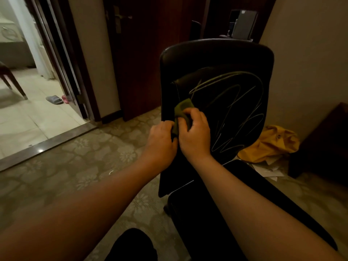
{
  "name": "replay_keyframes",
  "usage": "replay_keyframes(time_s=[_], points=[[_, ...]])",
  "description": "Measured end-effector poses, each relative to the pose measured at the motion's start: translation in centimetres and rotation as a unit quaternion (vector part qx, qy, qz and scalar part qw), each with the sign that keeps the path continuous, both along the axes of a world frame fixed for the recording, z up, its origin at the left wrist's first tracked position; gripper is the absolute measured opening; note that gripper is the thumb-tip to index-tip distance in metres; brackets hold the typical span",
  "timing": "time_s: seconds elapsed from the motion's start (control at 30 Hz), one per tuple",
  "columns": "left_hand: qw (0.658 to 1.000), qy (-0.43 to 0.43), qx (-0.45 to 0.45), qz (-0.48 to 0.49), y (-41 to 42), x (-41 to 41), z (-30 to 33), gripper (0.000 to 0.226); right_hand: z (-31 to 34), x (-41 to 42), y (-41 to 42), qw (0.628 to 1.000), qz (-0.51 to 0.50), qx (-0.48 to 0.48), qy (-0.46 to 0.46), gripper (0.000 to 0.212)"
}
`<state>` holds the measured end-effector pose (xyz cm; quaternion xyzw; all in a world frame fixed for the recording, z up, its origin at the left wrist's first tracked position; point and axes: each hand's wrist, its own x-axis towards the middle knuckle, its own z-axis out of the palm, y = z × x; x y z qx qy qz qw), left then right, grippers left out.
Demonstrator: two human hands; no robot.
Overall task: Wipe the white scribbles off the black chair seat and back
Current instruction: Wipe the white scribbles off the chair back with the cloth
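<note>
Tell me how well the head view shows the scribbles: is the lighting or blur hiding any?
Head view: dim and warm-tinted, brighter only through the tiled doorway. The scribbles on the chair back read clearly; the seat is nearly solid black, so marks there cannot be judged. Both hands, left hand and right hand, hold the green cloth. Wide-angle bending at the edges.

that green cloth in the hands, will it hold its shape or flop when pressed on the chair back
Probably floppy: the green cloth is bunched and folded between the left hand and right hand. It likely conforms to the chair back, and looks light, pinched only by fingers.
</note>
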<state>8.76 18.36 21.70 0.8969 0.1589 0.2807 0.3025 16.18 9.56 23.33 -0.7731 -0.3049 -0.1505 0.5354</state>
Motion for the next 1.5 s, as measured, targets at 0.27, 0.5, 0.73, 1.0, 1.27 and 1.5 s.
replay_keyframes(time_s=[0.27, 0.5, 0.73, 1.0, 1.27, 1.5], points=[[0.999, 0.043, 0.014, -0.003, 0.4, 0.4, 0.4, 0.020, 3.5, 2.4, 1.2, 0.986, -0.076, 0.090, 0.117, 0.008], [0.998, 0.036, 0.045, -0.018, 1.4, 1.0, -0.5, 0.007, 4.3, 3.0, 1.8, 0.985, 0.014, -0.097, -0.141, 0.013], [0.999, 0.001, -0.046, -0.005, 1.7, 1.2, 0.7, 0.022, 5.2, 3.4, 2.1, 0.997, -0.047, 0.054, -0.007, 0.011], [0.986, -0.024, -0.161, -0.013, 3.2, 2.3, 2.3, 0.037, 3.8, 3.8, 0.9, 0.962, 0.004, -0.146, -0.232, 0.020], [0.985, 0.002, -0.170, 0.029, 3.1, 2.9, 1.9, 0.022, 8.3, 5.4, 2.3, 0.966, -0.071, -0.091, -0.232, 0.020], [0.967, -0.061, -0.249, 0.007, 3.2, 3.0, 4.0, 0.015, 9.2, 6.3, 2.6, 0.986, -0.067, -0.042, -0.148, 0.020]])
